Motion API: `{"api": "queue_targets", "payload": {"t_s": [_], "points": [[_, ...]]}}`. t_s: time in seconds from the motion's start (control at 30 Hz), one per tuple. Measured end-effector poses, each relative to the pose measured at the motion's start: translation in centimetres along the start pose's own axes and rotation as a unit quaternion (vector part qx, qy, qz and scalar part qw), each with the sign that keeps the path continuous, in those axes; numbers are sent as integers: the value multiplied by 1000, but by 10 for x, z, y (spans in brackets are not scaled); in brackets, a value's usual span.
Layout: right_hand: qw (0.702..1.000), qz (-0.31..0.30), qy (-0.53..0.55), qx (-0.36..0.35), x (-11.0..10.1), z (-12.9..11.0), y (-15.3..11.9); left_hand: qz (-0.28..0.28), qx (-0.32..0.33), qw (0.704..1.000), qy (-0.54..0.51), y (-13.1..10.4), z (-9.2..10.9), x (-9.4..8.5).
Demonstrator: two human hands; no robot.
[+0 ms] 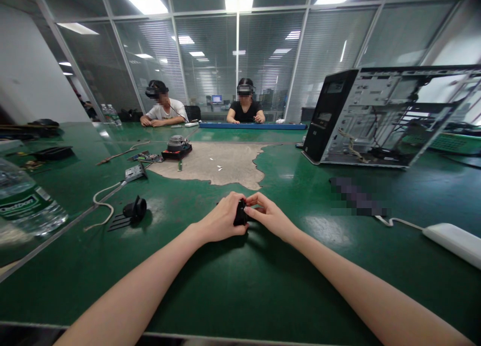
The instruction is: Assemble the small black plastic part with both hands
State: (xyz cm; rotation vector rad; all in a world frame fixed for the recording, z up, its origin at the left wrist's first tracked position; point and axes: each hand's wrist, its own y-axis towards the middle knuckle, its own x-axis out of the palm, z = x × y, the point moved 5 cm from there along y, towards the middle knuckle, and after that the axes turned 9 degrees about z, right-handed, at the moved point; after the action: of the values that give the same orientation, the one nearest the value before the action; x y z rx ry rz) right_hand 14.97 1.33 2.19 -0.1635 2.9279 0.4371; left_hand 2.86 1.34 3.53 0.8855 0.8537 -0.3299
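A small black plastic part (240,214) is held in front of me, a little above the green table; its exact kind is hidden by my fingers. My left hand (222,219) wraps round it from the left, thumb underneath and fingers over the top. From the other side my right hand (267,214) pinches at the part's right edge, its thumb and index fingertips touching it. Whether anything tiny sits between those right fingertips cannot be seen. Left of my hands lies a black plastic piece with a round collar and several prongs (131,213).
An open computer case (334,118) stands at the right, near a white power strip (454,240) with a cable. A water bottle (28,200), a metal bracket (134,172) and a fan-like heatsink (177,145) are leftward. Two people sit across the table (210,296).
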Motion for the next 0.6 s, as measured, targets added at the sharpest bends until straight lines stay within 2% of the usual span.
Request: {"api": "queue_targets", "payload": {"t_s": [0.1,0.2,0.43,0.6], "points": [[1000,13,-20,6,-2,4,1,0,-12,1000,-12,-1,0,0],[999,-1,-27,26,-2,6,-1,-9,-28,998,-50,-2,2,1],[996,-55,66,27,0,-6,-8,4,-76,991,-111,-1,-3,4],[995,-37,75,59,0,-1,-9,2,-73,990,-124,-1,-4,8]]}}
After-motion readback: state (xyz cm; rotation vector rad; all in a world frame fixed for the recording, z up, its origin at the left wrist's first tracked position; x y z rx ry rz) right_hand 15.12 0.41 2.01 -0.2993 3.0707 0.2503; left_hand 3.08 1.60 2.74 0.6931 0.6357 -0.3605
